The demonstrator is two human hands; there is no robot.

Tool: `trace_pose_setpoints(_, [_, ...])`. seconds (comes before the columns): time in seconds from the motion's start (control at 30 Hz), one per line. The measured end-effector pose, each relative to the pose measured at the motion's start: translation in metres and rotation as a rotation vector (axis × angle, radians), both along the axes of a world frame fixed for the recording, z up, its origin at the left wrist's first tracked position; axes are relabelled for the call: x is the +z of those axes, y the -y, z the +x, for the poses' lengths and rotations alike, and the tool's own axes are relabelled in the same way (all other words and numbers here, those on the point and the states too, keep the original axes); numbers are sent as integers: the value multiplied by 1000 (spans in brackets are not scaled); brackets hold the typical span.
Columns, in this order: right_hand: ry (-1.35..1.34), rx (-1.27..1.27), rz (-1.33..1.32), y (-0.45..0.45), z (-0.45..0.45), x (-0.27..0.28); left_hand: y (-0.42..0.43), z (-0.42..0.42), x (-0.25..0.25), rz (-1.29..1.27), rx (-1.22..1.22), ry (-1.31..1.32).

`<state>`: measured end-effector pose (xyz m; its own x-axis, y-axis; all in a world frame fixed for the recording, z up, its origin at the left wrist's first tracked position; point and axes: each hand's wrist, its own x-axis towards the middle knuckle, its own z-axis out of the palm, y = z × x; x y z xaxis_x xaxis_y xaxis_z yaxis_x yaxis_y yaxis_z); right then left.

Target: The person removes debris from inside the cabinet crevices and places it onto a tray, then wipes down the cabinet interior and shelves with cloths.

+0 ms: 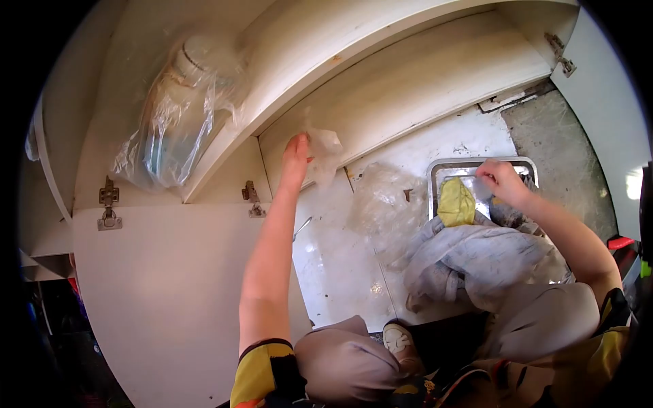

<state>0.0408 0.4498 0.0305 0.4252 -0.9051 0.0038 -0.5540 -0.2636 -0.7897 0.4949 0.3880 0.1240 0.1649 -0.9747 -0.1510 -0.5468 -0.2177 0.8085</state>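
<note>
My left hand (297, 155) is raised inside the low cabinet, its fingers closed on a thin, crumpled clear plastic bag (325, 148). My right hand (498, 178) hovers over the metal tray (484, 162), fingers pinched together; whatever small pale thing may be between them is too blurred to name. Just left of that hand, a yellow cloth (456, 202) lies over the tray. Grey cloth (486, 258) is heaped across the tray's near side and partly hides it. Between my two hands, more crumpled clear plastic (388, 200) rests on the white floor panel.
A wrapped plastic bottle (180, 112) lies on the upper shelf at left. An open cabinet door (163, 292) with metal hinges (109, 204) spans the left, another door (609, 115) the right. A thin metal utensil (302, 229) sits beside my left forearm.
</note>
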Motion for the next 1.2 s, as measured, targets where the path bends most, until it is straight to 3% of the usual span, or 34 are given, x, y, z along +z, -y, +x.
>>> trace_pose_setpoints(0.07, [-23, 39, -143, -3, -2, -7, 22, 26, -40, -34, 31, 82])
trace_pose_setpoints(0.1, [-43, 84, -279, -5, -3, -12, 31, 45, -69, -93, -115, 341])
trace_pose_setpoints(0.13, [-61, 132, -213, -6, -6, -16, 37, 55, -84, -153, -260, 600])
trace_pose_setpoints(0.17, [-59, 136, -218, -6, -5, -17, 34, 48, -87, -156, -255, 602])
trace_pose_setpoints(0.23, [-140, 153, -370, -9, -4, -20, 24, 3, -99, -28, -75, 877])
trace_pose_setpoints(0.3, [-193, 167, -337, -9, -2, -20, 34, -53, -97, 110, 14, 896])
trace_pose_setpoints(0.5, [-264, 158, -277, -10, 7, -21, 91, -202, -93, -220, -382, 793])
trace_pose_setpoints(0.6, [-262, 167, -285, -10, 5, -24, 113, -211, -91, -273, -453, 793])
trace_pose_setpoints(0.8, [-260, 149, -291, -12, 5, -25, 132, -58, -98, -201, -114, 884])
trace_pose_setpoints(1.0, [-264, 147, -293, -10, 8, -28, 77, 150, -103, 30, 196, 1056])
trace_pose_setpoints(1.07, [-280, 141, -288, -10, 10, -29, 75, 153, -93, 218, 194, 1024])
trace_pose_setpoints(1.2, [-347, 157, -256, -12, 7, -35, 102, 154, -100, 192, 237, 1015])
